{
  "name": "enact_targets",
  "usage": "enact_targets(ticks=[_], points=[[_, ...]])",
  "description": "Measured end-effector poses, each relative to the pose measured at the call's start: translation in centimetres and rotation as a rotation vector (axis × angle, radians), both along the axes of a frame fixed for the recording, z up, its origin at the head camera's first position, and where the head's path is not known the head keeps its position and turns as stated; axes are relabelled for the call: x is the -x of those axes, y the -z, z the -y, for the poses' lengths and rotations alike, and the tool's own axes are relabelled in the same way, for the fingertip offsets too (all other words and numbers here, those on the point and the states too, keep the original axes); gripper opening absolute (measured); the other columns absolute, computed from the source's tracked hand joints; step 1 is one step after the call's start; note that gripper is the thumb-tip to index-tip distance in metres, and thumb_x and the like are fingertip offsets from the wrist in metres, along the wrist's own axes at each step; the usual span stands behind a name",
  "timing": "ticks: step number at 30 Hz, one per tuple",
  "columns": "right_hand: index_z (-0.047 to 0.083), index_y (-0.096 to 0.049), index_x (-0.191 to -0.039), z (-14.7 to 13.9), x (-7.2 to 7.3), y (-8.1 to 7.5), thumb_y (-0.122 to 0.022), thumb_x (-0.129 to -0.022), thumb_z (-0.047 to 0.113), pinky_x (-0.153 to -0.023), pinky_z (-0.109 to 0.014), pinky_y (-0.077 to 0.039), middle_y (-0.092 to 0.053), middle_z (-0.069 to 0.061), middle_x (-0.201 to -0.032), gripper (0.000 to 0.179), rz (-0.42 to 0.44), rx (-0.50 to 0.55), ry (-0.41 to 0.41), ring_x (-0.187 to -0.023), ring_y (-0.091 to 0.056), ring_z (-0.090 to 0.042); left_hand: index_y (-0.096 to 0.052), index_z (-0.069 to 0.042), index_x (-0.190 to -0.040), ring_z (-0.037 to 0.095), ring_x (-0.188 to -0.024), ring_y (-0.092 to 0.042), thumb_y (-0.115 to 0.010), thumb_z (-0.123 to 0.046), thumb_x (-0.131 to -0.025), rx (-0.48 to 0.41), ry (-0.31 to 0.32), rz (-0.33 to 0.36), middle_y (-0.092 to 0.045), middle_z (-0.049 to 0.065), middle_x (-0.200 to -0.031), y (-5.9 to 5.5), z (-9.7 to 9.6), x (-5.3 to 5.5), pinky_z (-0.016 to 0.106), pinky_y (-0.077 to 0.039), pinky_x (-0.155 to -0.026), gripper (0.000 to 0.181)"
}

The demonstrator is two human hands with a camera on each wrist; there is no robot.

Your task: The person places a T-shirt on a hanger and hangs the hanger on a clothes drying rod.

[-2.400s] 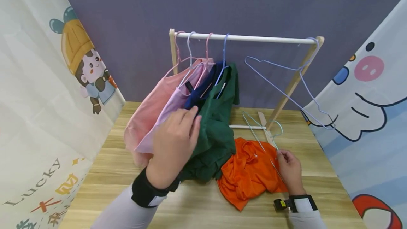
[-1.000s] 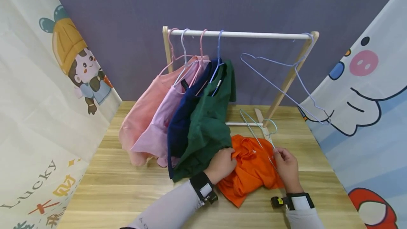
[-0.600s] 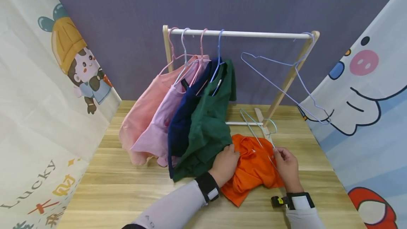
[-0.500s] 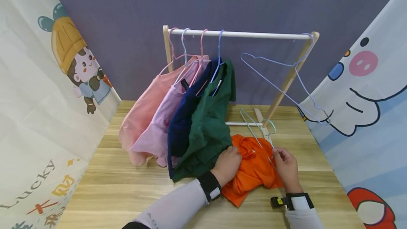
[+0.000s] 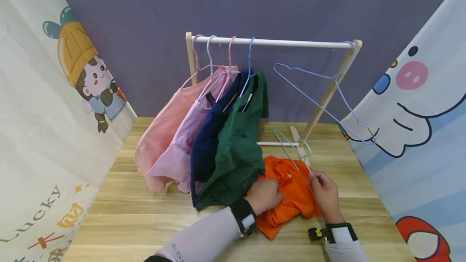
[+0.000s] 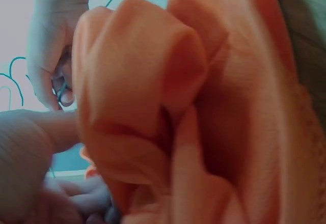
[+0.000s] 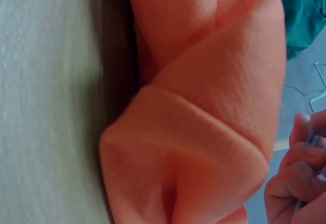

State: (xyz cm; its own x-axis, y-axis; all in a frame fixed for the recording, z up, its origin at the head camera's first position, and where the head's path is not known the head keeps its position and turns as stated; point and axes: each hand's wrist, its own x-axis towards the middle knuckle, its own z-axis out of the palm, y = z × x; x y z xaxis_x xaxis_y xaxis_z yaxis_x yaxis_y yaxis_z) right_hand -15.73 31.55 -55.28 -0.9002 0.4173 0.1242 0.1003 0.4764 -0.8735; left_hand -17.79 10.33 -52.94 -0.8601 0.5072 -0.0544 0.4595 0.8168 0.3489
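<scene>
An orange shirt (image 5: 291,203) lies crumpled on the table. My left hand (image 5: 263,195) is over its left side, thumb pointing right. In the left wrist view the thumb reaches the cloth (image 6: 137,71), whose folds hide the fingertips; I cannot tell whether they grip it. At the shirt's right side my right hand (image 5: 325,193) pinches a mint-green clothes hanger (image 5: 287,152). Part of the hanger is tucked out of sight in the shirt, its hook sticking out behind. The right wrist view shows orange folds (image 7: 204,81) with curled left-hand fingers (image 7: 300,183) beyond them.
Behind stands a clothes rack (image 5: 291,43). On its left hang a pink shirt (image 5: 164,132), a lilac shirt (image 5: 174,153), a navy shirt (image 5: 204,144) and a green shirt (image 5: 236,153), which reaches down beside the orange one. A bare lilac hanger (image 5: 309,92) hangs at the right end.
My left hand has come down from the hanging shirts to the orange shirt, then shifted slightly toward me and turned its thumb rightward. The right hand keeps its hold on the hanger, barely moving.
</scene>
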Motion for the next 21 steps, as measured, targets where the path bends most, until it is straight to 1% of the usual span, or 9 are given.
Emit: enact_targets(ticks=[3, 6, 9, 11, 14, 16, 18, 19, 21], points=[[0.005, -0.066, -0.103, 0.03, 0.04, 0.17, -0.054, -0.093, 0.035, -0.059, -0.017, -0.047, -0.063, -0.020, -0.090, 0.034, -0.021, -0.011, -0.001, -0.074, -0.055, -0.021, -0.060, -0.017, -0.066, 0.010, -0.052, -0.044, -0.065, -0.041, -0.081, 0.064, -0.001, 0.012, -0.052, -0.006, -0.062, 0.01, 0.00, -0.25, 0.028, -0.037, -0.041, 0.029], [0.006, -0.066, -0.102, 0.05, 0.02, 0.16, -0.055, -0.093, 0.036, -0.058, -0.018, -0.046, -0.062, -0.016, -0.086, 0.033, -0.017, -0.028, -0.002, -0.072, -0.053, -0.018, -0.060, -0.017, -0.068, 0.010, -0.050, -0.045, -0.062, -0.032, -0.084, 0.079, 0.000, -0.013, -0.054, -0.004, -0.062, 0.03, -0.04, -0.39, 0.029, -0.038, -0.039, 0.022], [0.008, -0.066, -0.102, 0.11, -0.09, 0.07, -0.054, -0.093, 0.037, -0.059, -0.019, -0.045, -0.062, -0.010, -0.084, 0.033, 0.008, -0.051, -0.003, -0.072, -0.052, -0.017, -0.057, -0.015, -0.079, 0.011, -0.050, -0.047, -0.054, -0.026, -0.089, -0.010, -0.012, -0.047, -0.055, -0.002, -0.061, 0.09, -0.13, -0.41, 0.029, -0.039, -0.039, 0.015], [0.009, -0.067, -0.100, 0.15, -0.14, 0.03, -0.054, -0.093, 0.037, -0.059, -0.021, -0.044, -0.061, -0.008, -0.084, 0.032, 0.017, -0.066, -0.001, -0.073, -0.051, -0.017, -0.053, -0.014, -0.085, 0.010, -0.050, -0.047, -0.050, -0.025, -0.092, -0.126, -0.027, -0.031, -0.054, -0.002, -0.061, 0.09, -0.17, -0.37, 0.026, -0.039, -0.041, 0.012], [0.009, -0.067, -0.098, 0.19, -0.23, 0.09, -0.054, -0.093, 0.037, -0.058, -0.022, -0.043, -0.061, -0.006, -0.083, 0.031, 0.027, -0.076, 0.004, -0.073, -0.050, -0.018, -0.051, -0.014, -0.088, 0.007, -0.053, -0.047, -0.052, -0.022, -0.092, -0.385, -0.065, 0.107, -0.052, -0.003, -0.063, 0.08, -0.30, -0.26, 0.022, -0.039, -0.045, 0.009], [0.009, -0.067, -0.097, 0.18, -0.26, 0.18, -0.054, -0.093, 0.038, -0.058, -0.022, -0.042, -0.060, -0.007, -0.083, 0.031, 0.031, -0.071, 0.010, -0.073, -0.050, -0.019, -0.054, -0.012, -0.091, 0.007, -0.054, -0.050, -0.056, -0.021, -0.090, -0.582, -0.093, 0.263, -0.055, -0.003, -0.066, 0.17, -0.46, -0.16, 0.020, -0.042, -0.048, 0.009], [0.010, -0.067, -0.097, 0.17, -0.30, 0.24, -0.054, -0.092, 0.039, -0.057, -0.023, -0.042, -0.060, -0.006, -0.083, 0.032, 0.032, -0.068, 0.015, -0.073, -0.049, -0.019, -0.058, -0.011, -0.093, 0.009, -0.056, -0.056, -0.062, -0.021, -0.087, -0.729, -0.129, 0.428, -0.061, -0.002, -0.068, 0.41, -0.69, -0.13, 0.020, -0.047, -0.051, 0.013], [0.009, -0.067, -0.097, 0.16, -0.32, 0.23, -0.054, -0.092, 0.038, -0.057, -0.023, -0.042, -0.060, -0.006, -0.082, 0.032, 0.026, -0.067, 0.016, -0.072, -0.049, -0.018, -0.059, -0.010, -0.093, 0.010, -0.056, -0.058, -0.064, -0.022, -0.086, -0.773, -0.136, 0.492, -0.063, -0.001, -0.068, 0.59, -0.80, -0.12, 0.021, -0.049, -0.051, 0.015], [0.008, -0.067, -0.096, 0.17, -0.34, 0.22, -0.055, -0.092, 0.037, -0.056, -0.022, -0.041, -0.060, -0.007, -0.080, 0.031, 0.001, -0.062, 0.018, -0.070, -0.050, -0.018, -0.061, -0.010, -0.088, 0.013, -0.053, -0.059, -0.068, -0.023, -0.084, -0.775, -0.136, 0.554, -0.064, 0.001, -0.065, 0.90, -0.97, -0.22, 0.024, -0.051, -0.048, 0.015]])
